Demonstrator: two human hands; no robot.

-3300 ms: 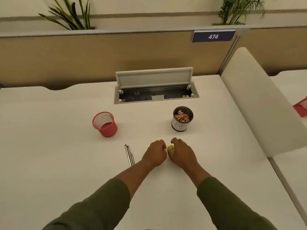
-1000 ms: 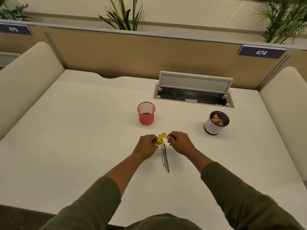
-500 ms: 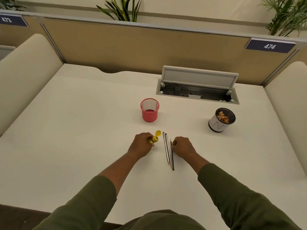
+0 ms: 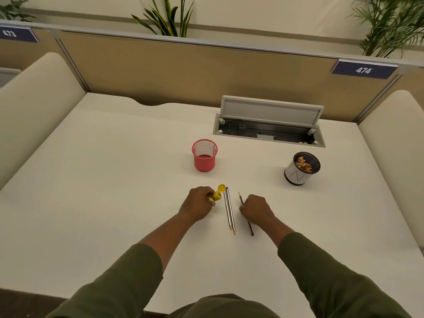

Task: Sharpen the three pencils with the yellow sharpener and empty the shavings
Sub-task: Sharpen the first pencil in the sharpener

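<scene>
White desk [image 4: 114,180]: third pencil [image 4: 240,198] tip pointing away.

Both arms wear long olive-green sleeves [image 4: 128,278] of soft, matte fabric (faintly creased near the elbows), pushed up to mid-forearm so the wrists are bare. The left hand [image 4: 197,206] and right hand [image 4: 255,210] carry no rings, watch or gloves.

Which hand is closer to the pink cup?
The left hand. It sits just below the pink cup, holding the yellow sharpener. The right hand is farther off to the cup's right, pinching a dark pencil on the table.
</scene>
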